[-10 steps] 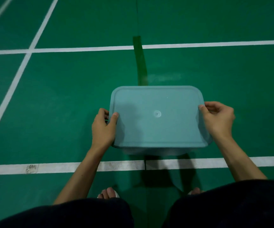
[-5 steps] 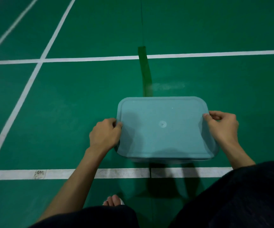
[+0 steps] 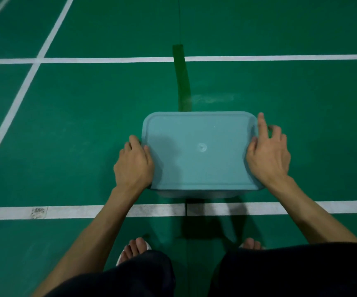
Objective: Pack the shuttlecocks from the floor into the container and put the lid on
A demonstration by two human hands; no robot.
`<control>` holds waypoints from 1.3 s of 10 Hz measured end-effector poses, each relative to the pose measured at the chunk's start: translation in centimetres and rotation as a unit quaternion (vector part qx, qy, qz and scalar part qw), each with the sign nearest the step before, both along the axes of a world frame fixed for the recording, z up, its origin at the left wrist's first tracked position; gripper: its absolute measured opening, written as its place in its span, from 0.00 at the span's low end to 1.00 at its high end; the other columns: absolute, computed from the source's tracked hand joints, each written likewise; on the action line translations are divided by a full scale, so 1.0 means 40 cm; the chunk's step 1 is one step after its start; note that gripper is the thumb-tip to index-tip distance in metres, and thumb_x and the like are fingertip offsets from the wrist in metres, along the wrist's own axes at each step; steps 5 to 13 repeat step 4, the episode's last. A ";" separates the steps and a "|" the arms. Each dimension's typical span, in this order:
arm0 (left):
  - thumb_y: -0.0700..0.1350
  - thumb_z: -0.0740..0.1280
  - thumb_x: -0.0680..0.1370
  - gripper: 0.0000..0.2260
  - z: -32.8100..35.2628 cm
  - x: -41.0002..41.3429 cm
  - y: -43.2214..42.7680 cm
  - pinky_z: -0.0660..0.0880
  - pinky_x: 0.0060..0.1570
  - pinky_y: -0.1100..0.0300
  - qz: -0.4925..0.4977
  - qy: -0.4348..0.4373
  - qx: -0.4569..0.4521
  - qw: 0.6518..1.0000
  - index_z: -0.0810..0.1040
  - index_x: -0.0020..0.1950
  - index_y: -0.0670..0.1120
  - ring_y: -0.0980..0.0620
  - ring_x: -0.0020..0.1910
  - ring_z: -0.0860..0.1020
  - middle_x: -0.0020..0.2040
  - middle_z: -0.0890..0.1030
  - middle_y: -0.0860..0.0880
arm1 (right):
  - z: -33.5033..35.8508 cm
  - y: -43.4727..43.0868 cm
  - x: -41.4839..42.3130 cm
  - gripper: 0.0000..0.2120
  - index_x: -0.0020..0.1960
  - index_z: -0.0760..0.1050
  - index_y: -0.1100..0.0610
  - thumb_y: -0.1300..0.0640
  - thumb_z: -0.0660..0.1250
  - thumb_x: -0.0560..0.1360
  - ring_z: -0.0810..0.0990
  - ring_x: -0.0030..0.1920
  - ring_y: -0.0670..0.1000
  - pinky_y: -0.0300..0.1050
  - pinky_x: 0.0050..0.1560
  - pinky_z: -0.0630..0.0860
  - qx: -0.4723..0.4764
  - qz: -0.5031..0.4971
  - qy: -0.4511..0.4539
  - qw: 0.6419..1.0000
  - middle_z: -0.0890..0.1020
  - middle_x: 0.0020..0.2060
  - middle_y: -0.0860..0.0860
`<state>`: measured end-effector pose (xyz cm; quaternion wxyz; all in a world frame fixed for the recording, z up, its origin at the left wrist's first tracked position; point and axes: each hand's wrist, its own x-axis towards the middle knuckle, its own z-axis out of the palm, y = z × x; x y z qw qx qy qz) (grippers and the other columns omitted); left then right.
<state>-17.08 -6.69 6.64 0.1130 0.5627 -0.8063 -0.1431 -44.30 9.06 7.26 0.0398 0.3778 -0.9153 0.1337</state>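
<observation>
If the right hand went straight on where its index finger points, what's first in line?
Looks free: the right hand rests at the lid edge, fingertip by the far corner; beyond seems only green floor.

Layout here: the container (image 3: 194,193) stands on the floor (image 3: 87,136) with the lid (image 3: 199,151) on top of it. The left hand (image 3: 133,163) is on the lid's left edge and the right hand (image 3: 267,153) on its right edge, one of its fingers (image 3: 261,123) reaching toward the far right corner. A near line (image 3: 76,212) crosses just in front of the container, and a far line (image 3: 109,60) runs well behind it. A strip of tape (image 3: 183,82) runs from behind the lid across the far line. The left foot (image 3: 135,249) and right foot (image 3: 251,244) are on the near side of the near line.
</observation>
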 end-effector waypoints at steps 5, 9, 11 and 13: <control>0.70 0.56 0.80 0.36 0.052 -0.004 -0.014 0.63 0.73 0.40 -0.044 0.005 0.148 0.988 0.43 0.83 0.63 0.38 0.78 0.61 0.83 0.55 0.42 | 0.053 0.018 -0.010 0.34 0.83 0.50 0.48 0.38 0.55 0.81 0.69 0.72 0.64 0.58 0.69 0.70 0.068 0.102 -0.128 0.984 0.46 0.83 0.51; 0.70 0.56 0.80 0.36 0.052 -0.004 -0.014 0.63 0.73 0.40 -0.044 0.005 0.148 0.988 0.43 0.83 0.63 0.38 0.78 0.61 0.83 0.55 0.42 | 0.053 0.018 -0.010 0.34 0.83 0.50 0.48 0.38 0.55 0.81 0.69 0.72 0.64 0.58 0.69 0.70 0.068 0.102 -0.128 0.984 0.46 0.83 0.51; 0.70 0.56 0.80 0.36 0.052 -0.004 -0.014 0.63 0.73 0.40 -0.044 0.005 0.148 0.988 0.43 0.83 0.63 0.38 0.78 0.61 0.83 0.55 0.42 | 0.053 0.018 -0.010 0.34 0.83 0.50 0.48 0.38 0.55 0.81 0.69 0.72 0.64 0.58 0.69 0.70 0.068 0.102 -0.128 0.984 0.46 0.83 0.51; 0.70 0.56 0.80 0.36 0.052 -0.004 -0.014 0.63 0.73 0.40 -0.044 0.005 0.148 0.988 0.43 0.83 0.63 0.38 0.78 0.61 0.83 0.55 0.42 | 0.053 0.018 -0.010 0.34 0.83 0.50 0.48 0.38 0.55 0.81 0.69 0.72 0.64 0.58 0.69 0.70 0.068 0.102 -0.128 0.984 0.46 0.83 0.51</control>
